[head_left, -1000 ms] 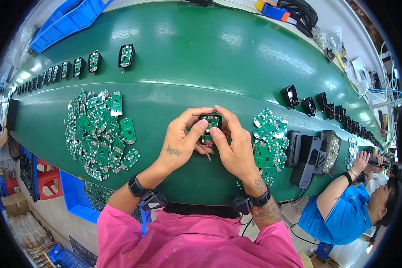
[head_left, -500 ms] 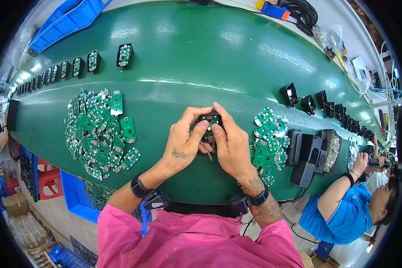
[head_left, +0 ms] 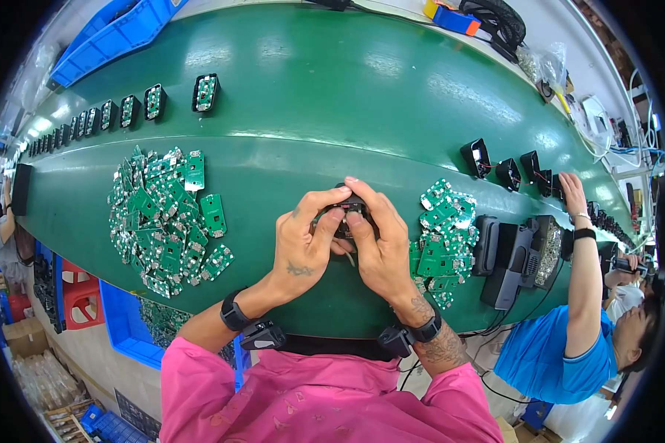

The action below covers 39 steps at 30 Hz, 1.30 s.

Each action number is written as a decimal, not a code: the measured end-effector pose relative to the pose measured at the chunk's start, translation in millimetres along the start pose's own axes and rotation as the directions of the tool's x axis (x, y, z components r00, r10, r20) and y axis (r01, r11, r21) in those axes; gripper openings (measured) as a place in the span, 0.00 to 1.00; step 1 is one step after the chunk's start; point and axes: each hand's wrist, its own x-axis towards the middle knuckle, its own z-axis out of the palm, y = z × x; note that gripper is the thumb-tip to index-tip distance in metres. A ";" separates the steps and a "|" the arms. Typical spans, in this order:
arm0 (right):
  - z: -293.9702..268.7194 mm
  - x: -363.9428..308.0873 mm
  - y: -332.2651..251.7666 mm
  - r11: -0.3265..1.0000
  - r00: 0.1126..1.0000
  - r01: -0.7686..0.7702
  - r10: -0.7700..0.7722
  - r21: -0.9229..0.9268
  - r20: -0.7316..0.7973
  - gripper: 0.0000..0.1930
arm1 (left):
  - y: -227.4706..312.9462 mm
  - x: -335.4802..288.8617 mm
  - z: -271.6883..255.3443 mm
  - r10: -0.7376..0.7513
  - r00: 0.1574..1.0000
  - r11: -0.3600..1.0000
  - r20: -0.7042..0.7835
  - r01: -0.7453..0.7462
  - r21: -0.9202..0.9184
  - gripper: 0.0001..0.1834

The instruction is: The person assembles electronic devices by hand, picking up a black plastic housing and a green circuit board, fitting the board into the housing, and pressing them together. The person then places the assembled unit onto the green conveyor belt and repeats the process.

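Note:
Above the near part of the green bench, my left hand (head_left: 301, 235) and my right hand (head_left: 380, 244) hold a small black plastic housing (head_left: 355, 201) between them. Both thumbs press into its open side, and the fingers wrap round its outer edges. Inside, only a little of a circuit board shows; the thumbs cover most of it. A short light-coloured wire end pokes out below the fingers. Nearest my right hand lies a pile of green circuit boards (head_left: 448, 240). Left of my left hand spreads a larger heap of green boards (head_left: 159, 221).
A row of black housings with boards (head_left: 155, 102) runs along the far left. More black housings (head_left: 477, 158) line the right, where a co-worker's hand (head_left: 571, 193) reaches in. Dark grey devices (head_left: 506, 262) stand right of the smaller pile. A blue crate (head_left: 114, 40) sits far left.
The black housing has tipped in my hands, so less of its board shows, and my thumbs have shifted inward. At the right, the co-worker's arm has stretched out to the row of housings.

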 end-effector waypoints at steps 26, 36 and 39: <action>7.0 -7.5 -6.5 0.948 0.946 0.313 -0.316 -0.054 -0.076 0.29 | -7.4 1.9 5.4 0.663 0.749 0.647 0.013 -0.582 0.492 0.16; 3.8 -8.3 -8.0 0.914 0.908 0.399 -0.405 -0.078 -0.108 0.26 | 1.0 -5.9 6.7 0.745 0.665 0.563 0.044 -0.663 0.493 0.15; 3.4 -8.1 -8.5 1.000 0.999 0.007 -0.006 0.016 -0.043 0.29 | 20.8 -5.3 6.8 0.085 0.994 0.966 -0.073 -0.064 0.251 0.14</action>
